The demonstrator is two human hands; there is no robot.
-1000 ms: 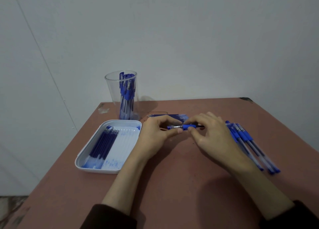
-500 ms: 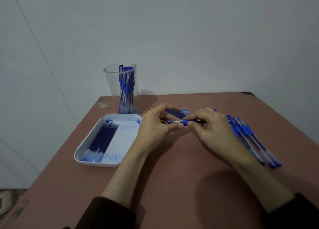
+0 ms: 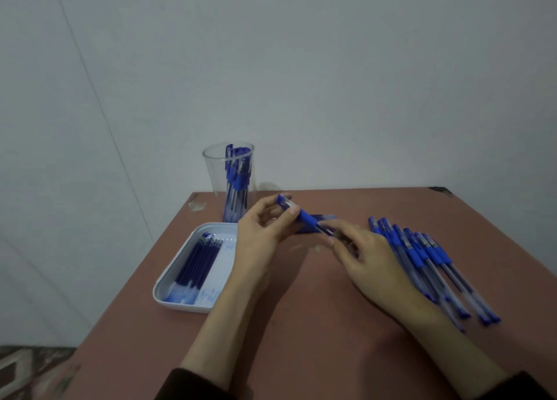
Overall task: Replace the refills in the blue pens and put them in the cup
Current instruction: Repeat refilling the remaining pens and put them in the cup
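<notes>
Left of centre, a white tray holds dark refills. Behind it stands the clear cup of pens. The left hand pinches a blue pen, tilted above the desk. The right hand is blurred at the pen's lower end, its grip unclear. Loose pens lie at the right.

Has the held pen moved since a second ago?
Yes. The pen, gripped by the left hand, has tilted, its left end raised toward the cup.
</notes>
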